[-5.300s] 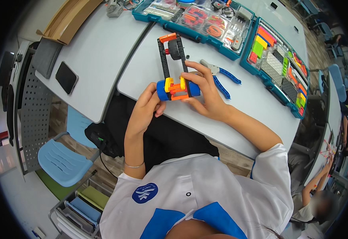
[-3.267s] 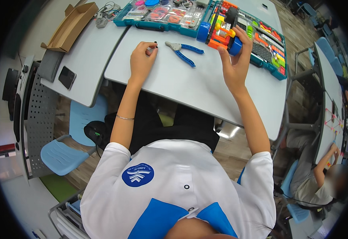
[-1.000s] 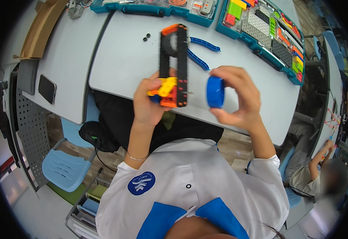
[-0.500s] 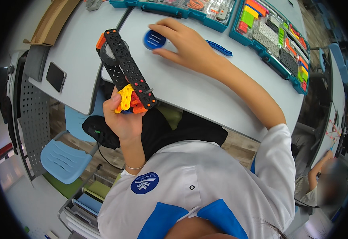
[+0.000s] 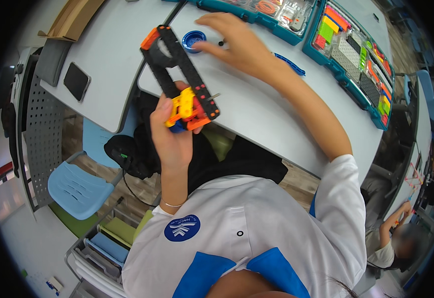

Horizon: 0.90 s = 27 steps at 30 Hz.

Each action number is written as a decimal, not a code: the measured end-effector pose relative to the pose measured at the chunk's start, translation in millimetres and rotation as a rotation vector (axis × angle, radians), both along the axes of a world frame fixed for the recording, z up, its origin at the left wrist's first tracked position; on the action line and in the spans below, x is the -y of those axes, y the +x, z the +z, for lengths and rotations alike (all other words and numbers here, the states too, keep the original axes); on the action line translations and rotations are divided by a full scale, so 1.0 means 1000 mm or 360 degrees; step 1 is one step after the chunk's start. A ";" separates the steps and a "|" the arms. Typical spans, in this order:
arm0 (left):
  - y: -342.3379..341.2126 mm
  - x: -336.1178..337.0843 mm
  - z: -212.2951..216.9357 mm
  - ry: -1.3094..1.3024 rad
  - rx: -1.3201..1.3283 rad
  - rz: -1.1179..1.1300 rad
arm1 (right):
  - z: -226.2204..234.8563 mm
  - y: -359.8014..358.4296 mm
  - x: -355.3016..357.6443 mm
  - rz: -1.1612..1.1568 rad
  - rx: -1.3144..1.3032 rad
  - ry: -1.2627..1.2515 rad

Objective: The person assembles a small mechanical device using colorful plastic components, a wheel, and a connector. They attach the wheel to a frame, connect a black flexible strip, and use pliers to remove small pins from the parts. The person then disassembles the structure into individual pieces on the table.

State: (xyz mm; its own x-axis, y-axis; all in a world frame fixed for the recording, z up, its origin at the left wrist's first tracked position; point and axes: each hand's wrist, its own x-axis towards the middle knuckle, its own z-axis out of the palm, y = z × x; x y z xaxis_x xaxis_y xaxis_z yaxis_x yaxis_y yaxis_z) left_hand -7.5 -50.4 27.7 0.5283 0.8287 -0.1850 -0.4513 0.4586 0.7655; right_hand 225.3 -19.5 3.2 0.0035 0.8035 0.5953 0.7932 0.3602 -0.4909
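Note:
My left hand (image 5: 173,136) is shut on a building-block model (image 5: 179,79): a long black perforated frame with orange ends and a yellow and blue block at its near end. It is held up above the table's near edge. My right hand (image 5: 237,42) lies on the grey table (image 5: 257,109) with fingers spread, its fingertips beside a round blue wheel (image 5: 193,39). A tiny black part (image 5: 221,43) lies by that hand.
Blue pliers (image 5: 290,65) lie on the table right of my right hand. Teal parts trays (image 5: 356,59) line the far side. A phone (image 5: 76,81) and a cardboard box (image 5: 70,17) are on the left table. A blue chair (image 5: 80,181) stands lower left. Another person (image 5: 396,238) sits far right.
My right hand set the blue wheel on the table and now rests beside it. My left hand lowered the model from upright to tilted, close to my body.

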 end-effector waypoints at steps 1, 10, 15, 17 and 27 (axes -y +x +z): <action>0.003 0.001 0.000 0.0061 -0.0027 -0.0059 | 0.012 0.005 0.012 -0.0023 -0.0089 -0.0012; 0.046 0.019 -0.009 0.0486 -0.0419 -0.0606 | 0.026 -0.005 0.162 0.0428 -0.1944 -0.1178; 0.053 0.027 -0.012 0.0424 -0.0401 -0.0844 | 0.007 -0.001 0.184 0.0405 -0.2063 -0.0986; 0.052 0.027 -0.009 0.0434 -0.0336 -0.0772 | 0.004 0.002 0.186 0.0352 -0.2104 -0.1012; 0.017 -0.006 0.010 0.0692 -0.0562 -0.0845 | 0.000 0.005 0.187 0.0351 -0.2047 -0.0972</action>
State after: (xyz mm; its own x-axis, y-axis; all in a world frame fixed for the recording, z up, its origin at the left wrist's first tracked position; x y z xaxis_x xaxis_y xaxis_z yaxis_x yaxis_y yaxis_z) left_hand 9.6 -44.7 37.6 0.8454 0.5176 -0.1322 0.0498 0.1700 0.9842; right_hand 230.6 -206.2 3.3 0.1077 0.9819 -0.1560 -0.3530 -0.1089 -0.9292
